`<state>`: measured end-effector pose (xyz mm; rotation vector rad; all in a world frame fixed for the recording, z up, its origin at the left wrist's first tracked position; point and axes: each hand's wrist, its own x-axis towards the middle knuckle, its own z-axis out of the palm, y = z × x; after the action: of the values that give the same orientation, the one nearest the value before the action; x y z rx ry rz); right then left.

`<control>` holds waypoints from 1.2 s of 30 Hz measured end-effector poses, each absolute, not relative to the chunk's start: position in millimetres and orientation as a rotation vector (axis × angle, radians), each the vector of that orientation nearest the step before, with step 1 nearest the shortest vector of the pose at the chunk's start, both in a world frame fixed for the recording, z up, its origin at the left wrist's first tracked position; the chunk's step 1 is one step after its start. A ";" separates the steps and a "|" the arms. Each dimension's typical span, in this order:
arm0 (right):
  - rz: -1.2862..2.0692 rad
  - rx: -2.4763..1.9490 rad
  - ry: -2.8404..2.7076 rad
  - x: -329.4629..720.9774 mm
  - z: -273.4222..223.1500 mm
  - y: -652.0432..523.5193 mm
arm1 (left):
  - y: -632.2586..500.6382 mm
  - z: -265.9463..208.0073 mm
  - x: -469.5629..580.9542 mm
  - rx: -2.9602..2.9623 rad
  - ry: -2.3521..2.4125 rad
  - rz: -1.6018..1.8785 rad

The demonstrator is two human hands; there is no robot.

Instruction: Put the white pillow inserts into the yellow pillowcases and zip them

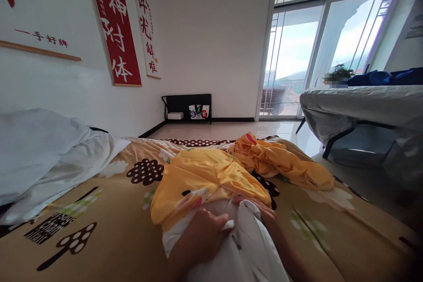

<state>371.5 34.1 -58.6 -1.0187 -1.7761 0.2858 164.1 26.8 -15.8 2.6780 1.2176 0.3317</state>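
A white pillow [244, 251] lies in front of me, its far end inside a yellow pillowcase [201, 169] with a printed cartoon face. My left hand [208, 231] is closed, with a fold of the pillow's white cloth pinched between thumb and fingers. At the right side of the case's opening, my right hand [262, 211] grips the yellow rim, its fingers partly covered by a raised fold of the pillow. The pillow's far end is hidden under the yellow cloth.
A patterned brown bedsheet [122, 238] spreads beneath. Crumpled yellow cloth [280, 163] lies at the right, white bedding [49, 154] at the left. Beyond the bed stand a low black rack [185, 100] and a plastic-covered table [357, 99].
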 end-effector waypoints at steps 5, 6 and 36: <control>0.314 -0.997 -1.927 378.8 -72.1 41.6 | 23.3 -18.3 163.2 2.811 1.164 0.232; 0.319 -1.005 -1.945 378.8 -74.5 42.0 | 23.0 -17.7 162.8 2.811 1.156 0.228; 0.521 -0.840 -1.829 363.6 -42.8 29.0 | 8.7 -19.2 201.7 2.046 1.385 0.973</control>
<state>363.6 29.0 -42.8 -0.8405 -1.8291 0.5208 201.7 8.7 -19.2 2.0463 1.3848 0.9734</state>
